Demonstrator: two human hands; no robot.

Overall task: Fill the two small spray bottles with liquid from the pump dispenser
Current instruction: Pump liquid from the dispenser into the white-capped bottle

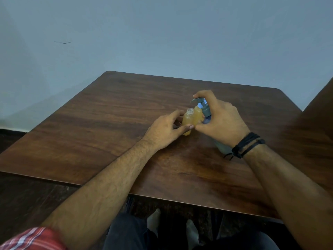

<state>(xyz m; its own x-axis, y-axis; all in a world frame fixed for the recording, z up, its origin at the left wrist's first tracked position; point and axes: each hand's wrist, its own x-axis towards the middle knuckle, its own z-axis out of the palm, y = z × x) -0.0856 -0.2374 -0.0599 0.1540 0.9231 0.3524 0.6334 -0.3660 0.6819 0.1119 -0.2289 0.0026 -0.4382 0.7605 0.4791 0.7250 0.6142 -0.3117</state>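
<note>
Two small clear bottles holding amber liquid stand side by side on the wooden table (111,127). The left small bottle (187,121) has an open, capless neck. The right small bottle (197,115) sits just under the pump's spout. My left hand (165,132) wraps the left small bottle, thumb across its front. The grey pump dispenser (205,110) stands right behind them, its body mostly hidden. My right hand (221,121) grips the dispenser, with the index finger on top of the pump head and the thumb near the right small bottle.
A pale blue wall rises behind the table. A dark brown surface (317,127) borders the table on the right. Black cords (247,145) circle my right wrist. My legs and feet (155,221) show below the near table edge. No caps are visible.
</note>
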